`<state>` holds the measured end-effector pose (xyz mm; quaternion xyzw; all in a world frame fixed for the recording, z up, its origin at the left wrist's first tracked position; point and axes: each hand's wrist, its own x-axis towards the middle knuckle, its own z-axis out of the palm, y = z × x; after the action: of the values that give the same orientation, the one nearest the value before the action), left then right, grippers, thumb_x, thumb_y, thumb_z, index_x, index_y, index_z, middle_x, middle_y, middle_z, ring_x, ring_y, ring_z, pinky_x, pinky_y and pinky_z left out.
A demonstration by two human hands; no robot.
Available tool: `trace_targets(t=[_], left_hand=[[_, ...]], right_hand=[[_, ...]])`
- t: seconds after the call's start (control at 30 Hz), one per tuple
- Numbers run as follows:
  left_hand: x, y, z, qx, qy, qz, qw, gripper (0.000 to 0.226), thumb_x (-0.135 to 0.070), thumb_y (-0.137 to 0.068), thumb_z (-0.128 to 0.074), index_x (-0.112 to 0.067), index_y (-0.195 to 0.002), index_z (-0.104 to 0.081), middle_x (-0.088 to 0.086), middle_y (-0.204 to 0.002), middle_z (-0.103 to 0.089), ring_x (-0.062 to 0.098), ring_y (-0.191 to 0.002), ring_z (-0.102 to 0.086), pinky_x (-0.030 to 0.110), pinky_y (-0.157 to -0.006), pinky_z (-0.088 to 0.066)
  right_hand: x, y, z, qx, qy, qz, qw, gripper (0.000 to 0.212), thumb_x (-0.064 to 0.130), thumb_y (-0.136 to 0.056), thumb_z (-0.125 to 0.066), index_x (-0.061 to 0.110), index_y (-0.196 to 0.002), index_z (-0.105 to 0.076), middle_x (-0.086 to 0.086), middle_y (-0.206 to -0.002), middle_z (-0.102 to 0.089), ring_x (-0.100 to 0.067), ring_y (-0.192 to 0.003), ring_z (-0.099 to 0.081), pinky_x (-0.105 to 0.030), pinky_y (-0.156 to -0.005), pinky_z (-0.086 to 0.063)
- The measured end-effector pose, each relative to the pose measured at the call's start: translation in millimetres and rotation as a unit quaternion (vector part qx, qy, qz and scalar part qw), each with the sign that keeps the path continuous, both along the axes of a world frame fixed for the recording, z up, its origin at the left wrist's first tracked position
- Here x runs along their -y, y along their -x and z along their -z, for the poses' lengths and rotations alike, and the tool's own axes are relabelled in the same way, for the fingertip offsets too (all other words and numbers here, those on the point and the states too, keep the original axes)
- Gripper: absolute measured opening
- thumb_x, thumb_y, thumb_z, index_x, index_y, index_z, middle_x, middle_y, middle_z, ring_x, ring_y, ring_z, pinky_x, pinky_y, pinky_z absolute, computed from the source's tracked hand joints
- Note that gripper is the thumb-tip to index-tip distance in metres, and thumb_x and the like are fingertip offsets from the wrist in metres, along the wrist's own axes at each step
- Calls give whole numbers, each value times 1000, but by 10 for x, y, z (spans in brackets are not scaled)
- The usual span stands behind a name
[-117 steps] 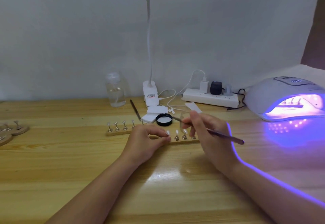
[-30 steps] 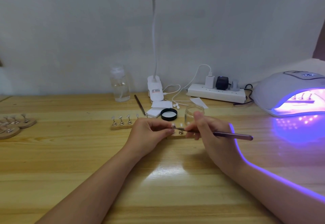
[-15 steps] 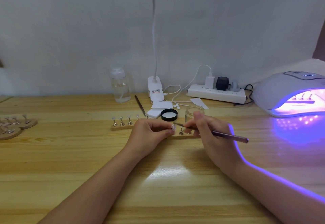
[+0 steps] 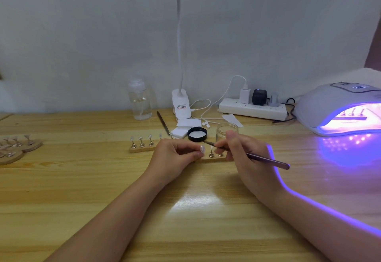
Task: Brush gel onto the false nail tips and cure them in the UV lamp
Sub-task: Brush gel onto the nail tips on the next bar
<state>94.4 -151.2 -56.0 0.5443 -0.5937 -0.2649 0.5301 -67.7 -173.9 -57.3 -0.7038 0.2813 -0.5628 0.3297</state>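
Wooden desk (image 4: 61,189), gel work under way.
Left hand (image 4: 173,158) pinches a nail tip (image 4: 202,149); right hand (image 4: 243,154) grips the brush (image 4: 266,159); UV lamp (image 4: 338,105) holds stands.

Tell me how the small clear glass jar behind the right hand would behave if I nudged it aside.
The clear glass jar stands upright with its black lid off, so any contents could spill if it tipped. It looks squat and wide, so it should probably slide rather than topple on the smooth wooden table. If glass, it may be slippery.

red-printed label on desk lamp base (image 4: 181,107), print illegible
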Motion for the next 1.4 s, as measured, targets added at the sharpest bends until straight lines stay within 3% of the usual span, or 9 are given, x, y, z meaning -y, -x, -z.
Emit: trace_targets(t=[0.27, 0.37, 0.53, 0.67, 0.8, 0.97, 1.13, 1.23, 1.4], left_hand=[[-5, 11, -3, 2, -4, -2, 1000, 25, 0, -71, -73, -25, -69, -72, -21, -63, -68, -10, -67, -62, 2, -62, -42], [-6, 11, -2, 4, -7, -6, 1000, 26, -1, -72, -74, -27, -69, -72, -16, -63, -69, -7, -65, -61, 5, -63, -45], [-4, 12, 3, 3, -9, -6, 1000, 24, -2, -72, -73, -25, -70, -73, -12, -66, -70, -5, -66, -61, 6, -63, -46], [-4, 12, -2, 16, -6, -8, 1000, 23, -2, -72, -73, -25, -71, -72, -17, -62, -68, -8, -63, -60, 4, -61, -43], [-1, 13, 0, 10, -6, -7, 1000, 23, -1, -72, -73, -24, -70, -72, -19, -60, -67, -9, -61, -59, 3, -59, -41], [-8, 14, -10, 1, 2, -14, 1000, 25, -2, -73, -73, -26, -68, -70, -19, -62, -68, -7, -62, -62, 4, -60, -43], [-9, -1, -17, -13, 36, -35, 999, 15, -7, -71, -75, -22, -69, -72, -12, -71, -70, 0, -65, -58, 13, -60, -47], [-10, 3, -16, -27, 42, -43, 998, 7, -10, -70, -76, -14, -71, -71, -6, -77, -69, -1, -62, -53, 11, -58, -44], [-25, 7, -26, -18, 43, -40, 998, 17, -12, -70, -77, -23, -62, -67, -16, -53, -62, -5, -50, -50, 6, -51, -38]], right_hand=[[2, 5, -2, -23, 17, 10, 1000, 33, 41, -92, -47, 27, -70, -68, 8, -62, -68, 3, -60, -62, -12, -59, -46], [-9, -1, 9, 2, -4, -1, 1000, 43, 45, -91, -51, 21, -60, -67, 0, -54, -65, -3, -50, -59, -12, -55, -44], [11, 8, 10, -31, 31, 11, 999, 38, 48, -92, -46, 27, -68, -67, 9, -59, -66, 4, -58, -60, -9, -59, -43], [-2, 12, 26, 9, 8, -2, 1000, 46, 48, -87, -45, 19, -60, -68, 0, -55, -65, -2, -48, -57, -10, -54, -42], [16, 9, 17, -28, 30, 3, 999, 37, 42, -93, -46, 25, -68, -68, 8, -64, -68, 0, -59, -62, -11, -58, -45], [-31, 20, 11, 23, 1, -1, 1000, 43, 49, -81, -45, 22, -56, -66, 1, -50, -63, -3, -44, -54, -11, -51, -40], [-26, 26, -53, 40, 22, 15, 999, 20, 35, -85, -55, 25, -72, -66, 8, -67, -69, 3, -55, -58, -7, -57, -42], [-33, 15, -29, 40, 25, 11, 999, 30, 28, -90, -43, 21, -73, -67, 4, -62, -68, 1, -57, -59, -9, -59, -42], [-22, 17, -19, -14, 53, 14, 998, 28, 28, -92, -42, 21, -78, -66, 9, -68, -67, 4, -63, -59, -9, -61, -42]])
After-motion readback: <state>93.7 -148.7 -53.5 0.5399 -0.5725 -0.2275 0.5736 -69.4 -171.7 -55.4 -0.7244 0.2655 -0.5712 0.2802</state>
